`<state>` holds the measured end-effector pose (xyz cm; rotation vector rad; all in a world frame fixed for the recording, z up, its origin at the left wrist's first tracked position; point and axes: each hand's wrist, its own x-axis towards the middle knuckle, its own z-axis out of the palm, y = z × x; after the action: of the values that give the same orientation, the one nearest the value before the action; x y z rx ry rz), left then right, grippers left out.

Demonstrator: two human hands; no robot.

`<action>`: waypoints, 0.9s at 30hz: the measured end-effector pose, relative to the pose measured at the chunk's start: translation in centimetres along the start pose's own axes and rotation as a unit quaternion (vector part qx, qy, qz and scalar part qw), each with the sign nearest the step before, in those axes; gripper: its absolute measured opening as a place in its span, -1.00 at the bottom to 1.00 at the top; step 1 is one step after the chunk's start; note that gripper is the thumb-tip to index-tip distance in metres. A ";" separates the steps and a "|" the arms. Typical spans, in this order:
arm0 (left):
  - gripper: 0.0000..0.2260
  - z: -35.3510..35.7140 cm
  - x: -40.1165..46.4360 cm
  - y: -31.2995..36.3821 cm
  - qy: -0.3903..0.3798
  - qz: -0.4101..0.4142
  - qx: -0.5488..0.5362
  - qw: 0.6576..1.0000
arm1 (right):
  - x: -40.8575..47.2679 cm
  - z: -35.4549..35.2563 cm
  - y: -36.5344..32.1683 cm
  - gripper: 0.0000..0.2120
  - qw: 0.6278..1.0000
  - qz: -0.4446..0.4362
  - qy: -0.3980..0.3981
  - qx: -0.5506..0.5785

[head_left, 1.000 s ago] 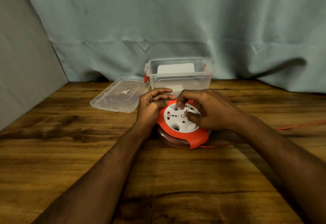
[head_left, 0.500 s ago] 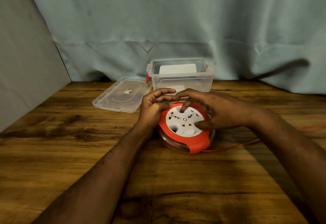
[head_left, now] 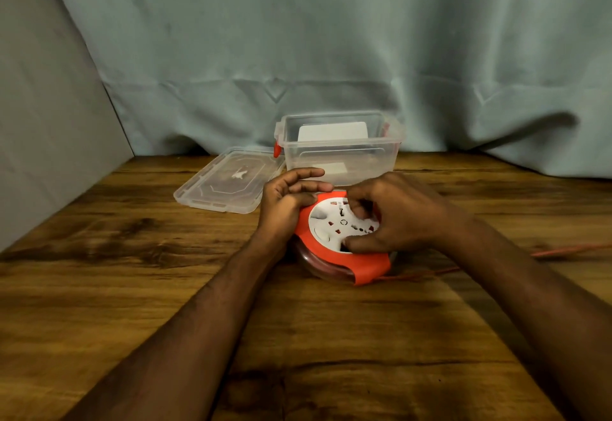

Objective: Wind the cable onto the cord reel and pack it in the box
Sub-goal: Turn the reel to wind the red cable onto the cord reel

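The orange cord reel (head_left: 367, 266) with a white socket disc (head_left: 334, 222) lies flat on the wooden table. My left hand (head_left: 286, 203) grips its left rim, fingers curled over the orange edge. My right hand (head_left: 394, 218) sits on the white disc, thumb and fingertips curled into its recesses. An orange cable (head_left: 430, 275) runs from the reel's front right out to the right edge of view. Behind the reel stands the clear plastic box (head_left: 341, 159), open, with orange latches.
The box's clear lid (head_left: 228, 184) lies flat to the left of the box. A grey panel (head_left: 49, 122) stands along the left side and a pale blue cloth (head_left: 331, 39) hangs behind the table.
My right hand has turned the white disc round, thumb now at the front. The loose cable at the right has shifted across the table. My left hand has kept its hold.
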<state>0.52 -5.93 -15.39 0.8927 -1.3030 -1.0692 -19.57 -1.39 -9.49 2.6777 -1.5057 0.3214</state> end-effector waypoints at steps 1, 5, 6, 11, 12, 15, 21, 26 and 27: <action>-0.59 0.0 0.0 0.0 0.000 0.000 0.001 1.000 | 0.1 0.2 -0.1 -0.54 1.000 0.000 0.006 -0.007; -0.59 0.0 0.0 -0.1 -0.001 0.002 0.000 1.000 | 0.2 0.9 -0.6 -0.43 0.999 0.012 0.040 -0.014; -0.59 0.0 0.0 -0.1 0.000 0.002 0.001 1.000 | 0.2 1.0 -0.8 -0.43 0.999 0.014 0.041 -0.009; -0.61 0.0 0.1 0.0 -0.001 -0.004 0.002 1.000 | 0.2 0.3 -0.9 -0.52 0.999 0.000 0.036 0.001; -0.62 0.0 0.1 -0.1 -0.001 -0.005 0.002 1.000 | 0.0 0.1 -0.8 -0.60 0.999 -0.015 0.047 0.002; -0.63 0.1 0.0 0.0 -0.005 -0.004 0.003 1.000 | -0.4 -0.6 -0.3 -0.75 0.997 -0.035 0.057 0.038; -0.63 0.2 -0.2 0.2 -0.032 0.002 0.012 0.999 | -0.2 -0.2 0.6 -0.34 0.994 -0.037 -0.030 0.098; -0.61 0.2 -0.3 0.1 -0.050 0.008 0.010 0.999 | -0.1 -0.4 1.3 -0.17 0.984 -0.041 -0.072 0.159; -0.60 0.3 -0.3 0.1 -0.051 0.009 0.009 0.999 | -0.1 -0.4 1.3 -0.13 0.983 -0.042 -0.075 0.161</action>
<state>0.29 -5.59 -15.35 0.8486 -1.4044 -1.1022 -20.75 -1.92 -9.18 3.0709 -1.4854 0.3997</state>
